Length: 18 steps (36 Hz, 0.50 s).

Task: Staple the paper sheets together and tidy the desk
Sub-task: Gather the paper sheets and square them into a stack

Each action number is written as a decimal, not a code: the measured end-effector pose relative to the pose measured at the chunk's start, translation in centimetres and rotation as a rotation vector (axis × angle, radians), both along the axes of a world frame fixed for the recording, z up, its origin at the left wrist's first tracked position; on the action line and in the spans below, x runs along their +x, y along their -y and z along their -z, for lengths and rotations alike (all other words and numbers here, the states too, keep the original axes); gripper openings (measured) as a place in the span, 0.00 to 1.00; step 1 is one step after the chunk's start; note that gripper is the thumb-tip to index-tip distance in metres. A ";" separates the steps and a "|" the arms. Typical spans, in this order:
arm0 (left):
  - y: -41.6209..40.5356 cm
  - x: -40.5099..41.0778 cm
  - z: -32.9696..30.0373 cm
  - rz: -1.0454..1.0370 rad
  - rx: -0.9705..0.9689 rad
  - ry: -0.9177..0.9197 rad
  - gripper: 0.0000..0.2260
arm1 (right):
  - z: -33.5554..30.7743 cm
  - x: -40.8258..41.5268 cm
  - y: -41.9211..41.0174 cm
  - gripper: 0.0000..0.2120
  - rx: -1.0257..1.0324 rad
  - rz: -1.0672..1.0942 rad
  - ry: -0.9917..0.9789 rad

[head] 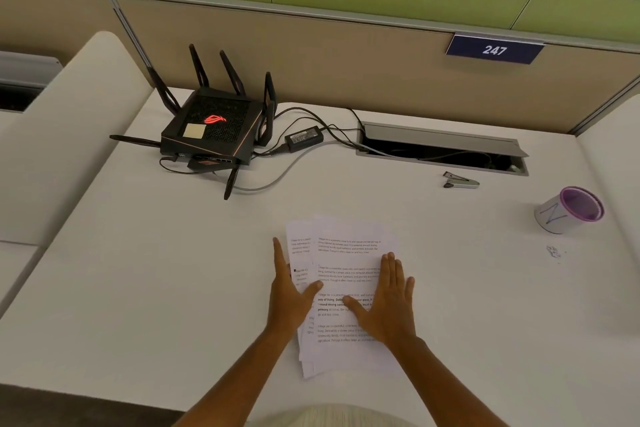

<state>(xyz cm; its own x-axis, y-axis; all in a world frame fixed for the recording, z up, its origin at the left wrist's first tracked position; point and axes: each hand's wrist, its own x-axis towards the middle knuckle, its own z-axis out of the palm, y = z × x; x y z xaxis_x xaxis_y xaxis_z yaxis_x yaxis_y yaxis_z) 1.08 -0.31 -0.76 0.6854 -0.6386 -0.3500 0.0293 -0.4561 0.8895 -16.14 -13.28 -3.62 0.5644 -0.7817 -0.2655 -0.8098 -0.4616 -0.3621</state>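
A loose stack of printed paper sheets lies near the front edge of the white worktop, roughly in the middle, and it is not squared: the lower sheets stick out to the left and at the near end, fanned a little under the top page.

Both hands are spread flat, gripping nothing. The left hand lies along the stack's left edge, partly on the worktop, its thumb reaching onto the paper. The right hand is palm down on the top sheet toward its right side, thumb pointing inward.

Paper like this should be light, thin and floppy, and the sheets will likely slide over one another and over the smooth worktop at the least push. I'd expect the sensible way is to press the long edges inward with flat palms, then lift the stack by both sides and tap one edge on the worktop to even it. A single corner pinch would let the pages droop and fan again.

The stapler sits well apart, far and to the right, just in front of the open cable hatch. It looks small, rigid and metal, easy to take across its body with one hand. A purple-rimmed cup stands farther right; a black router occupies the far left.
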 end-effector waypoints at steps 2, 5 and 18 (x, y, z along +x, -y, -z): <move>-0.2 -0.8 -0.1 -0.017 0.033 -0.016 0.52 | -0.1 -0.1 0.1 0.60 0.023 -0.002 0.013; -0.5 -1.4 0.4 -0.065 0.041 -0.023 0.45 | -0.8 -0.5 0.2 0.57 0.081 0.059 0.117; -1.9 0.2 -1.6 0.017 -0.097 -0.242 0.35 | -5.1 -2.2 1.8 0.34 0.572 0.505 0.659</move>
<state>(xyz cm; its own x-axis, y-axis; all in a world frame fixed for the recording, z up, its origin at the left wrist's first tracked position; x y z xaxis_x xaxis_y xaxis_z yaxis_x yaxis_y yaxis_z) 1.24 1.63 0.89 0.5780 -0.6878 -0.4392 0.2394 -0.3716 0.8970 -18.31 -15.05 1.45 0.3715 -0.8227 -0.4303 -0.4213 0.2636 -0.8677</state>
